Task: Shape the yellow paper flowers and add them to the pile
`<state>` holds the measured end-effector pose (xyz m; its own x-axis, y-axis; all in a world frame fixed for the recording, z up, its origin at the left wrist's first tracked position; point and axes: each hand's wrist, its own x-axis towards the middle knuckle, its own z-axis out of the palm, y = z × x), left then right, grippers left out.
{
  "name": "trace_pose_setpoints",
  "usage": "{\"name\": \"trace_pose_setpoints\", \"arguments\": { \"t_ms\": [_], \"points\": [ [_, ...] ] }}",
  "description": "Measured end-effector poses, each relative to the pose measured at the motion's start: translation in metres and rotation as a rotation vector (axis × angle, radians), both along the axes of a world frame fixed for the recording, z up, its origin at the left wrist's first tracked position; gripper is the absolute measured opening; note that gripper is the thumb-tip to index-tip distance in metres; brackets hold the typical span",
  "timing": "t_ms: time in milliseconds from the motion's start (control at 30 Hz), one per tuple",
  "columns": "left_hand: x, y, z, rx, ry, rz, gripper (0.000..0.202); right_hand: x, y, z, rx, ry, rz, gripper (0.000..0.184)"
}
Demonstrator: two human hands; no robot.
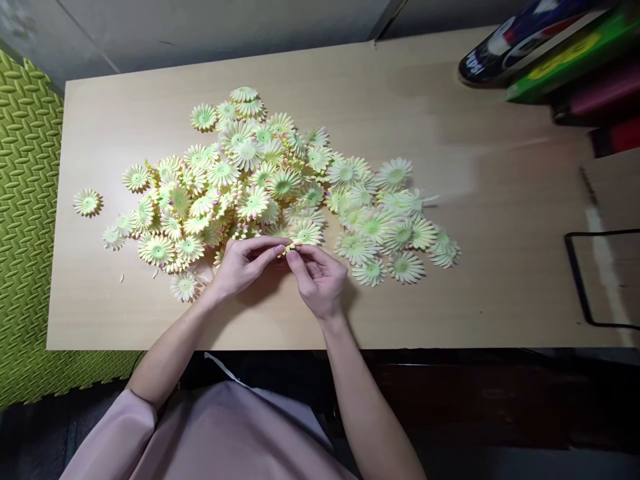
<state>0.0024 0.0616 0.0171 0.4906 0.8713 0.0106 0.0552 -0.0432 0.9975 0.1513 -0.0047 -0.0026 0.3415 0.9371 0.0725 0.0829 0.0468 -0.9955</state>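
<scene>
My left hand [245, 263] and my right hand [320, 277] meet at the front of the flower pile, fingertips pinched together. Between them is a small yellow artificial flower piece [290, 248], mostly covered by the fingers. Just beyond my fingertips lies a pale yellow-green artificial flower [306, 233]. A large heap of similar flower heads [223, 173], some with pink petal tips, spreads behind and to the left. Paler flower heads [375, 223] form a looser group to the right of my right hand.
The wooden table [500, 267] carries everything. One single flower [88, 202] lies apart at far left. A Pepsi bottle [485, 63] and a green box [560, 63] stand back right. A black wire frame [580, 280] is at the right edge. Green foam matting [25, 233] borders the left.
</scene>
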Motion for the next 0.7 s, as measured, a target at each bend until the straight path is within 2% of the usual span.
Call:
{"name": "trace_pose_setpoints", "arguments": {
  "t_ms": [400, 700],
  "points": [
    [0.0007, -0.0005, 0.0018, -0.03, -0.002, 0.009, 0.031, 0.0019, 0.0009, -0.0031, 0.022, 0.003, 0.021, 0.013],
    [0.0005, -0.0006, 0.0041, 0.108, 0.065, -0.013, 0.03, -0.0005, 0.0013, -0.0037, 0.051, 0.002, -0.019, 0.009]
  ]
}}
